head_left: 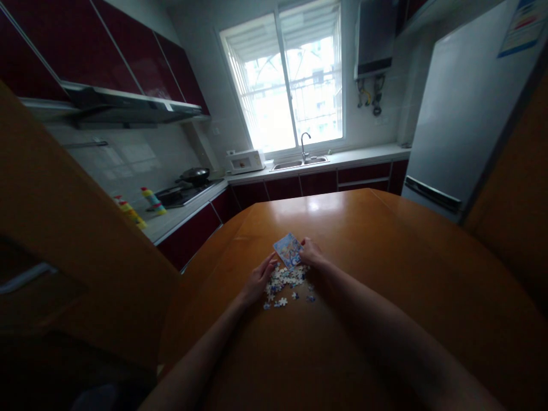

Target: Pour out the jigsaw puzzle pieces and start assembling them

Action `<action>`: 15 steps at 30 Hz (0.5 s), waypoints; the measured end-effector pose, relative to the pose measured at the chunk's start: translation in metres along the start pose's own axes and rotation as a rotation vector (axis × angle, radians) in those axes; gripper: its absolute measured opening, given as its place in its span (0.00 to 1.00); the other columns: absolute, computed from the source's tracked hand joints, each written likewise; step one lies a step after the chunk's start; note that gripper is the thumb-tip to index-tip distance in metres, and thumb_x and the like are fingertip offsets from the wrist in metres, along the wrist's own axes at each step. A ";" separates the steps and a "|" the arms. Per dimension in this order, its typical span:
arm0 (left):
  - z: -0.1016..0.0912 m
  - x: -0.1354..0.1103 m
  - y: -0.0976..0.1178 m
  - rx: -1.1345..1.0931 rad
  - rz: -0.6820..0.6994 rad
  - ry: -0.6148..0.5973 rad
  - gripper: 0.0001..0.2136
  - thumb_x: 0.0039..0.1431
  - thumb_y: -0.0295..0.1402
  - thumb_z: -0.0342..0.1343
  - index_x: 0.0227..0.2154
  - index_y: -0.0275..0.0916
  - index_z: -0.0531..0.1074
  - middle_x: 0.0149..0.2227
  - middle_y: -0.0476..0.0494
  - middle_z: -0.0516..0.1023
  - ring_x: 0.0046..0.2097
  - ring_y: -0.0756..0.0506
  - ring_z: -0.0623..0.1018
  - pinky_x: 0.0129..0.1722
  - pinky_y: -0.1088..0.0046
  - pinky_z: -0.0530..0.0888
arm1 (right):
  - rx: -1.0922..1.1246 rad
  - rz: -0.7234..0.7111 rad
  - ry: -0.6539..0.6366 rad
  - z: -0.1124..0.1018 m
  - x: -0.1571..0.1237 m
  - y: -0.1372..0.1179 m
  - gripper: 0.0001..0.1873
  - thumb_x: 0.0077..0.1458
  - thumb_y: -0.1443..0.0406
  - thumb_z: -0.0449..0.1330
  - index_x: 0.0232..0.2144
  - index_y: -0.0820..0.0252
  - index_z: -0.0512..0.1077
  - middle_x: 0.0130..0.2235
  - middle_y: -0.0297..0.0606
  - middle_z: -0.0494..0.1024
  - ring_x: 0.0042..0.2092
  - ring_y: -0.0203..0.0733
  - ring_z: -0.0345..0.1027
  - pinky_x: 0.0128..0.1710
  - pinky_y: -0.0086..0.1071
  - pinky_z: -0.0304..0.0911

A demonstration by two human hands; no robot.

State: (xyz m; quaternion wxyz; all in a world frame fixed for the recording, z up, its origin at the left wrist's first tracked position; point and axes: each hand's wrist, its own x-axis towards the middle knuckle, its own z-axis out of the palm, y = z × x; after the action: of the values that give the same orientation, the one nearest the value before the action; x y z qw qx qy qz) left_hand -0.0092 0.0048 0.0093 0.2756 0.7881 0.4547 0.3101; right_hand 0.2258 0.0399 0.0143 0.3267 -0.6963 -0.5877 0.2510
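A small pile of loose jigsaw pieces (pixel 287 282) lies on the wooden table (pixel 385 274) in front of me. Just beyond the pile is a small picture card (pixel 288 249) in blue and white. My right hand (pixel 311 253) rests at the card's right edge with its fingers curled against it. My left hand (pixel 259 280) lies flat on the table at the left side of the pile, fingers stretched toward the pieces.
A kitchen counter runs behind the table, with a sink and tap (pixel 302 158), a white appliance (pixel 245 161), a pan on a hob (pixel 194 174) and bottles (pixel 153 200). A tall fridge (pixel 462 114) stands at the right. A wooden panel (pixel 64 240) rises at my left.
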 end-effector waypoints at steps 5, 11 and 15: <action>0.014 -0.017 0.041 0.373 0.154 -0.033 0.25 0.69 0.49 0.43 0.59 0.40 0.71 0.62 0.38 0.71 0.67 0.36 0.65 0.67 0.49 0.59 | 0.139 0.059 0.174 -0.010 0.014 0.026 0.19 0.54 0.72 0.58 0.49 0.64 0.70 0.45 0.49 0.82 0.44 0.45 0.78 0.37 0.27 0.67; 0.091 -0.030 0.105 0.588 0.437 -0.286 0.26 0.70 0.45 0.42 0.68 0.50 0.55 0.70 0.44 0.57 0.71 0.35 0.56 0.69 0.44 0.50 | 0.182 0.066 0.280 -0.022 0.014 0.053 0.22 0.53 0.71 0.58 0.52 0.65 0.69 0.47 0.50 0.81 0.46 0.47 0.77 0.43 0.30 0.68; 0.098 -0.015 0.095 0.680 0.286 -0.238 0.24 0.72 0.38 0.38 0.67 0.45 0.58 0.69 0.41 0.60 0.70 0.33 0.58 0.67 0.42 0.53 | 0.167 0.048 0.281 -0.035 0.005 0.068 0.23 0.53 0.70 0.57 0.53 0.65 0.69 0.44 0.50 0.82 0.44 0.47 0.78 0.42 0.31 0.68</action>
State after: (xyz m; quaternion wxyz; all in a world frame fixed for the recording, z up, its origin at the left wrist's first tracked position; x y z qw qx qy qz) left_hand 0.1093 -0.0644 0.0094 0.0035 0.9204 0.3819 0.0834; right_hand 0.2966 0.0326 -0.0134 0.4564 -0.7087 -0.4965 0.2071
